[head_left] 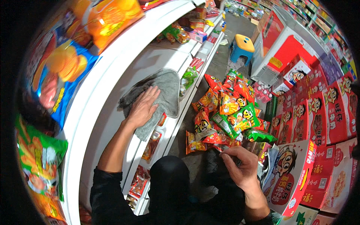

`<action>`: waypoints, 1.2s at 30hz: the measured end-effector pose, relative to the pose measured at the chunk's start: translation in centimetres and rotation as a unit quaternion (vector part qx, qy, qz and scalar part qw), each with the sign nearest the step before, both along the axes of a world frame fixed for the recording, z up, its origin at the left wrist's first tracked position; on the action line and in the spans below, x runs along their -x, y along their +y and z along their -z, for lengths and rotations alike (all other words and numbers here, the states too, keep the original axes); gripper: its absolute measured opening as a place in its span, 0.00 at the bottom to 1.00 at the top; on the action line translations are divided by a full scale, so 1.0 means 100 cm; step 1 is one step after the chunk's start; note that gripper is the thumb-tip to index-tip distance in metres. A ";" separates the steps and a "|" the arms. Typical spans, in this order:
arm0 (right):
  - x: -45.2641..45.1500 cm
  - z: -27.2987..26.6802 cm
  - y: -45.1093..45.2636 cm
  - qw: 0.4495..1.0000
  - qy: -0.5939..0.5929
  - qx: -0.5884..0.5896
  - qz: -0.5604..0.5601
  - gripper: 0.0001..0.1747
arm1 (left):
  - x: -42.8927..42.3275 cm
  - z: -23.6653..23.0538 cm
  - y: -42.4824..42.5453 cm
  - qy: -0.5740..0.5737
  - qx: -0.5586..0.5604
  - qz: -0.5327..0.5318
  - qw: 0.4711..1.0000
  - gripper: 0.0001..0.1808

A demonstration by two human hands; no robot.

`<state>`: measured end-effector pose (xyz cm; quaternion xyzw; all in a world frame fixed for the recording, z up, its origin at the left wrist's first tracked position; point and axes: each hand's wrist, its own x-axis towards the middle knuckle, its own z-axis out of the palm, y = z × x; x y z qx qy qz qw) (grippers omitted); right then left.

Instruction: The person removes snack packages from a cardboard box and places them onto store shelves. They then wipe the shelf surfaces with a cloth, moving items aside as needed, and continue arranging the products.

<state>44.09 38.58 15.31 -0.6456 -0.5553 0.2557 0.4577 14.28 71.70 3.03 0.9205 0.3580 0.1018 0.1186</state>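
Note:
My left hand [143, 108] lies flat on a grey cloth [166, 84], its palm down and fingers stretched out. The cloth is spread over a white shelf [180, 57], and part of it hangs over the shelf's front edge. My right hand [242, 166] is held above my lap, fingers curled and thumb near the index fingertip; I see nothing in it. Beyond it, a heap of snack bags [230, 109] in red, orange and green lies on the floor.
Potato chip bags [67, 76] stand on an upper shelf at left. Lower tiers hold packaged snacks [152, 144]. Stacked red milk cartons [312, 112] line the right, with an opened box [287, 174] nearest me. Farther off are a blue-and-yellow stool [243, 46] and a red-and-white chest freezer [281, 47].

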 end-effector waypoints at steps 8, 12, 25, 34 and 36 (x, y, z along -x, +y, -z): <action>0.004 -0.003 0.010 0.995 0.053 -0.008 -0.086 0.07 | -0.132 0.019 0.134 0.062 -0.050 -0.051 0.996 0.42; 0.011 0.000 0.013 0.993 0.058 -0.025 -0.104 0.07 | -0.193 0.012 0.167 0.101 -0.030 -0.105 0.989 0.49; 0.041 0.006 -0.003 0.993 0.005 -0.019 -0.115 0.03 | -0.026 -0.002 -0.047 0.090 -0.018 -0.219 0.972 0.57; 0.048 0.010 -0.021 0.994 0.080 0.026 -0.071 0.05 | 0.184 -0.012 -0.305 0.126 0.062 -0.429 0.892 0.62; 0.050 0.011 -0.023 0.992 0.098 0.017 -0.077 0.05 | 0.220 -0.009 -0.346 0.105 0.093 -0.482 0.865 0.62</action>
